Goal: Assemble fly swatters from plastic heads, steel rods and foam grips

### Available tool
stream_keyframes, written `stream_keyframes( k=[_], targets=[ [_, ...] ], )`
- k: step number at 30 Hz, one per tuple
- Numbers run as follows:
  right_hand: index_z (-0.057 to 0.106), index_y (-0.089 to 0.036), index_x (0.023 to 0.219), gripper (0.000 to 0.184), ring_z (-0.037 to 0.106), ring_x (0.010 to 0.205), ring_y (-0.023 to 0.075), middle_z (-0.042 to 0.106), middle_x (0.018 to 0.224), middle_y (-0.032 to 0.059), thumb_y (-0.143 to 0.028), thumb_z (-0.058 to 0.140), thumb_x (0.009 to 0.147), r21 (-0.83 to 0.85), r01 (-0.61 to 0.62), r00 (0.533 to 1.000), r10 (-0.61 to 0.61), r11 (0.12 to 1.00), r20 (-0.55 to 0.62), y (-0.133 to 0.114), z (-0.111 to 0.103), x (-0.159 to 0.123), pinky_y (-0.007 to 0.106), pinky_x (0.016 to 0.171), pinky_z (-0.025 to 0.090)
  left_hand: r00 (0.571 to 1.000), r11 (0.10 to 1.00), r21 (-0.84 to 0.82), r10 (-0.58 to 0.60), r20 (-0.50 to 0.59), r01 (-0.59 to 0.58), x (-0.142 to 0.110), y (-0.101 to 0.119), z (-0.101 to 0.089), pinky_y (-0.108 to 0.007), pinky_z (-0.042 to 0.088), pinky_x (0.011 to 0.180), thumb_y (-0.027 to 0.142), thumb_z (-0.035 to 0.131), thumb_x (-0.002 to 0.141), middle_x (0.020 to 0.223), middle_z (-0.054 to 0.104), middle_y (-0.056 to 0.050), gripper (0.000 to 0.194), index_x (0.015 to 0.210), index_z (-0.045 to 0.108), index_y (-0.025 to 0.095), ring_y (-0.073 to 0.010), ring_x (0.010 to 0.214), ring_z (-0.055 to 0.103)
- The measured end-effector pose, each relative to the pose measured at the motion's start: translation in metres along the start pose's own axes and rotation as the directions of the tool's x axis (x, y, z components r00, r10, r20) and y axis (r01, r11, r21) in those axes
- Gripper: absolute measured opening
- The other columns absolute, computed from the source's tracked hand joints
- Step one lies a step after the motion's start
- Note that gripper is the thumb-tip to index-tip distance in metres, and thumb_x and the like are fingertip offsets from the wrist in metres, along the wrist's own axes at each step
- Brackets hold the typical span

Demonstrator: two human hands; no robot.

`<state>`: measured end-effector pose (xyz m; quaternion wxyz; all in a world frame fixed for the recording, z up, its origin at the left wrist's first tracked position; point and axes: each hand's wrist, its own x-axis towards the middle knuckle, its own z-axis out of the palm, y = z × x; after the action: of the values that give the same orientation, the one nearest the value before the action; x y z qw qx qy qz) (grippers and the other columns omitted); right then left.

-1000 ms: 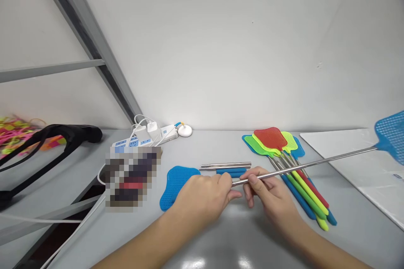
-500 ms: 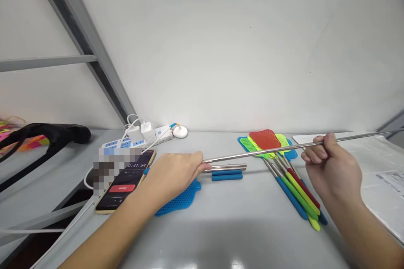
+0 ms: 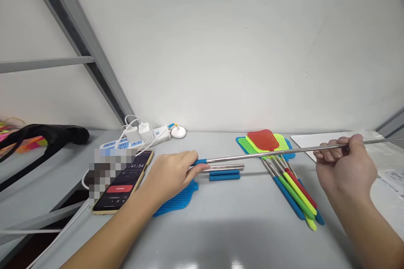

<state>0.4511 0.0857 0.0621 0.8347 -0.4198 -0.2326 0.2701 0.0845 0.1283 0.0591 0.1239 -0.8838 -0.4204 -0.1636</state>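
Note:
My left hand (image 3: 170,172) is closed round the blue grip end of a long steel telescopic rod (image 3: 261,154), which runs off to the right. My right hand (image 3: 345,162) is closed round the same rod further along, above the table. The rod's far end leaves the picture on the right. Under my left hand lies a blue mesh swatter head (image 3: 175,201). Just behind it lie collapsed rods with blue grips (image 3: 224,172).
A pile of fly swatters (image 3: 277,155) in red, green, yellow and blue lies centre right. A phone (image 3: 124,180) and a white power strip (image 3: 139,136) sit on the left. A white sheet (image 3: 383,155) is at right, a black strap (image 3: 41,136) at far left.
My hands have moved apart along the rod and it has grown longer. The right hand slid further right; the swatter's blue head has left the picture.

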Motion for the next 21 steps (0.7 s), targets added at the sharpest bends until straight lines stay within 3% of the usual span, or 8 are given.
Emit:
stream_keyframes(
  k=[3,6,11,15,16,18,21],
  targets=[
    [0.053,-0.021,0.067,0.023,0.029,0.047,0.0093,0.033,0.052,-0.0062,-0.028,0.056,0.089,0.08,-0.019,0.999,0.017,0.997,0.028,0.007,0.002,-0.006,0.026,0.048,0.033,0.995,1.0,0.019,0.019,-0.1,-0.017,-0.003,-0.001,0.007,-0.027,0.026,0.053,0.054,0.037,0.099,0.058,0.061,0.001,0.047,0.073,0.056,0.02,-0.0145,0.052,0.054],
    [0.058,-0.021,0.07,0.019,0.041,0.052,0.0107,0.043,0.057,-0.0045,-0.029,0.061,0.087,0.078,-0.039,0.998,0.034,0.996,0.058,0.015,0.005,-0.012,0.028,0.055,0.041,0.987,0.999,0.042,-0.005,-0.163,0.012,-0.006,-0.002,0.01,-0.027,0.028,0.054,0.055,0.04,0.098,0.057,0.059,0.002,0.046,0.075,0.058,0.02,-0.014,0.053,0.055],
    [0.062,-0.022,0.073,0.023,0.06,0.079,0.02,0.068,0.085,0.0072,-0.033,0.052,0.09,0.047,-0.11,0.991,0.106,0.993,0.079,0.022,0.012,-0.022,0.034,0.066,0.049,0.971,0.996,0.048,-0.061,-0.23,0.074,-0.007,-0.007,0.006,-0.026,0.031,0.055,0.054,0.048,0.095,0.06,0.062,0.002,0.04,0.08,0.062,0.02,-0.0132,0.055,0.057],
    [0.068,-0.023,0.079,0.029,0.061,0.077,0.0202,0.072,0.101,0.0102,-0.04,0.049,0.093,-0.063,-0.143,0.966,0.153,0.988,0.207,0.029,0.027,-0.062,0.034,0.064,0.049,0.972,0.998,-0.053,-0.047,-0.228,0.036,-0.006,0.016,0.01,-0.026,0.032,0.054,0.057,0.043,0.096,0.062,0.064,0.001,0.046,0.077,0.061,0.02,-0.0129,0.054,0.058],
    [0.07,-0.022,0.085,0.032,0.061,0.076,0.02,0.072,0.104,0.011,-0.043,0.048,0.094,-0.124,-0.151,0.942,0.181,0.981,0.284,0.032,0.031,-0.078,0.034,0.065,0.049,0.98,0.995,-0.104,-0.014,-0.2,-0.007,-0.007,0.027,0.014,-0.025,0.032,0.053,0.057,0.04,0.097,0.06,0.063,0.002,0.047,0.076,0.061,0.02,-0.0126,0.052,0.057],
    [0.071,-0.023,0.09,0.036,0.063,0.08,0.0218,0.072,0.109,0.0107,-0.046,0.044,0.096,-0.194,-0.198,0.84,0.268,0.961,0.471,0.035,0.038,-0.108,0.038,0.071,0.051,0.997,0.973,-0.222,0.059,-0.058,-0.071,-0.011,0.052,0.023,-0.025,0.032,0.051,0.051,0.039,0.1,0.068,0.067,0.0,0.043,0.081,0.06,0.019,-0.0139,0.055,0.06],
    [0.073,-0.025,0.096,0.036,0.062,0.097,0.0243,0.07,0.112,0.0094,-0.045,0.043,0.098,-0.258,-0.173,0.724,0.3,0.951,0.621,0.037,0.038,-0.134,0.041,0.086,0.047,0.992,0.932,-0.363,0.059,0.114,-0.014,-0.017,0.08,0.032,-0.026,0.033,0.049,0.036,0.035,0.103,0.075,0.069,0.0,0.033,0.087,0.058,0.02,-0.0162,0.058,0.064]
  ],
)
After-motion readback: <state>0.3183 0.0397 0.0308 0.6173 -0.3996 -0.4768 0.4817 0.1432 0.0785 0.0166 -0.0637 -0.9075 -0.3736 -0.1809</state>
